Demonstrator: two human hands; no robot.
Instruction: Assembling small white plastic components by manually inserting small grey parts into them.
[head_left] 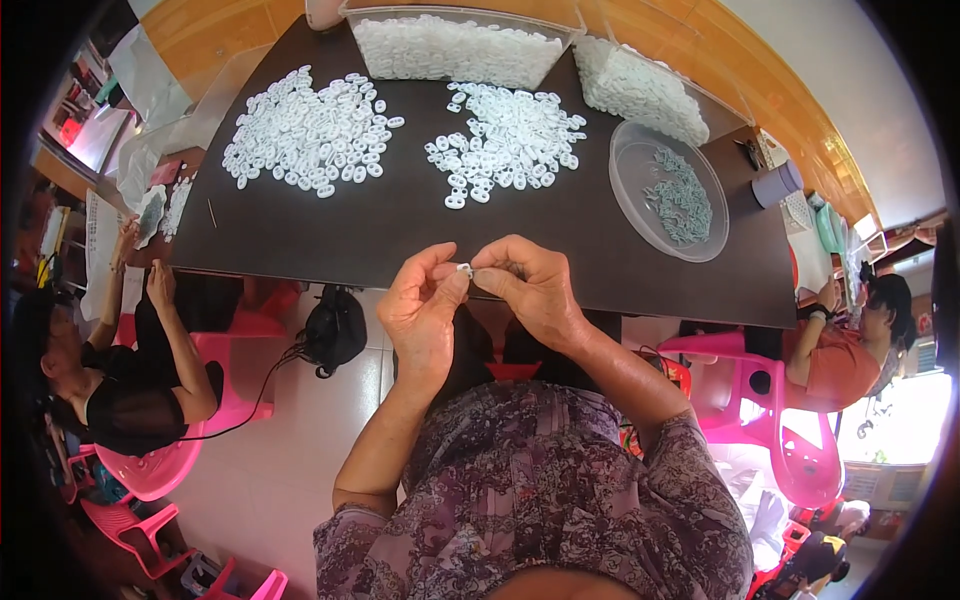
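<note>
My left hand [425, 308] and my right hand [529, 287] meet just off the near edge of the dark table. Between their fingertips they pinch a small white plastic piece [464, 268], and the fingers cover much of it. On the table beyond lie two heaps of white oval pieces with two holes each, a left heap [305, 130] and a right heap [522, 138]. Toward the right sits a round clear plastic tray [640, 222] holding many small grey-green parts [682, 200].
Two clear bins, one at the back [575, 30] and one at its right, hold more white pieces. A grey-purple cup [777, 186] stands at the right edge. A thin stick [212, 213] lies at the left. Co-workers sit at both sides on pink chairs [150, 465].
</note>
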